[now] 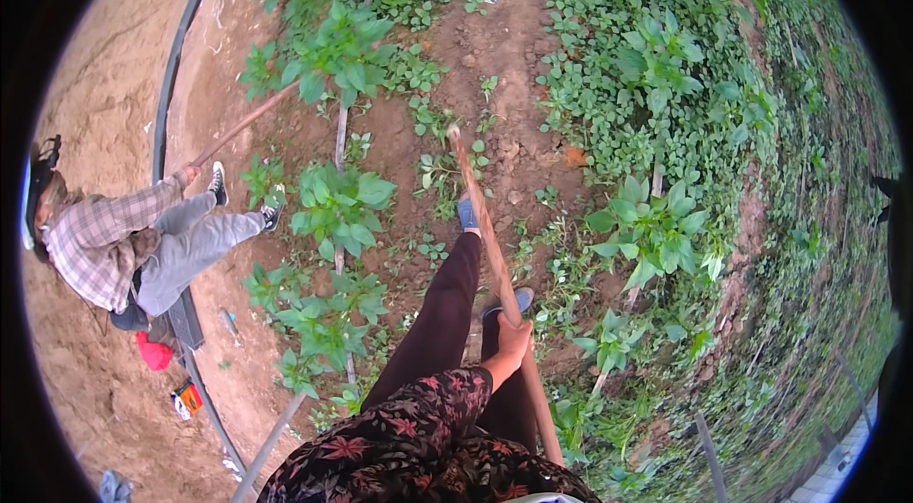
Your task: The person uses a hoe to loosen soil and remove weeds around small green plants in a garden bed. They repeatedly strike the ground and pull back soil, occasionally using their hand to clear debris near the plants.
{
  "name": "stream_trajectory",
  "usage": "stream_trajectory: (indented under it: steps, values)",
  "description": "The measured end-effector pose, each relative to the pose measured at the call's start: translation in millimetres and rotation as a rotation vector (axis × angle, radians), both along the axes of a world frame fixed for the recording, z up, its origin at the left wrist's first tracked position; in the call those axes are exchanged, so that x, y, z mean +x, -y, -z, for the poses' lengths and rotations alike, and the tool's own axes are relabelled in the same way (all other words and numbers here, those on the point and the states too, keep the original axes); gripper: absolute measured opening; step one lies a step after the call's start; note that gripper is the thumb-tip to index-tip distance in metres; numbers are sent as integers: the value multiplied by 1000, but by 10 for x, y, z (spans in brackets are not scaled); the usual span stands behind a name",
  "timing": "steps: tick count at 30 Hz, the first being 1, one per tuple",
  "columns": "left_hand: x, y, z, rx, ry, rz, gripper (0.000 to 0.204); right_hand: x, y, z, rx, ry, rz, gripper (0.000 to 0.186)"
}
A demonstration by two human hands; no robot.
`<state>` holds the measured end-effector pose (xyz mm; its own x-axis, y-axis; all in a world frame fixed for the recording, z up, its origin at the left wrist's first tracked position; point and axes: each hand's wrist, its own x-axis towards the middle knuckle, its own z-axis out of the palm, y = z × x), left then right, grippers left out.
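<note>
My left hand (512, 346) is wrapped round a long wooden pole (487, 232), with the floral sleeve (418, 422) reaching across from the left. The pole slants from beside my body toward the far side, over the soil between two plant rows. Its pale far end appears near small weeds (439, 170); no tool head can be made out on it. The lower end goes out of sight behind my clothing. My right hand does not show. Under the pole, my feet in blue shoes (518, 301) stand on the soil, one ahead of the other.
Leafy crop plants (340, 208) line the left row, along a thin grey tube (340, 137). Dense low weeds and taller plants (651, 227) cover the right. At left, a person in a plaid shirt (105, 237) holds another wooden pole (242, 125) beside a black hose (169, 75).
</note>
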<state>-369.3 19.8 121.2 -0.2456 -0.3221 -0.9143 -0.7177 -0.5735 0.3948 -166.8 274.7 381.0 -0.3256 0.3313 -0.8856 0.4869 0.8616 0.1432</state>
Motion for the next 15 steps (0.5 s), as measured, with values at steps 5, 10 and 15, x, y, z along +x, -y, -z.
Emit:
stream_trajectory:
  steps: [5,10,15]
  values:
    - [-1051,713,310,-140,-240,-69,36,-705,538,625,-107,-188,-217,35]
    - [-2331,1700,511,-226,-352,-19,52,-2090,1666,1251,-326,-321,-160,34]
    - [-2278,2441,852,-619,-182,187,44,-2449,2395,1258,-490,-344,-157,37]
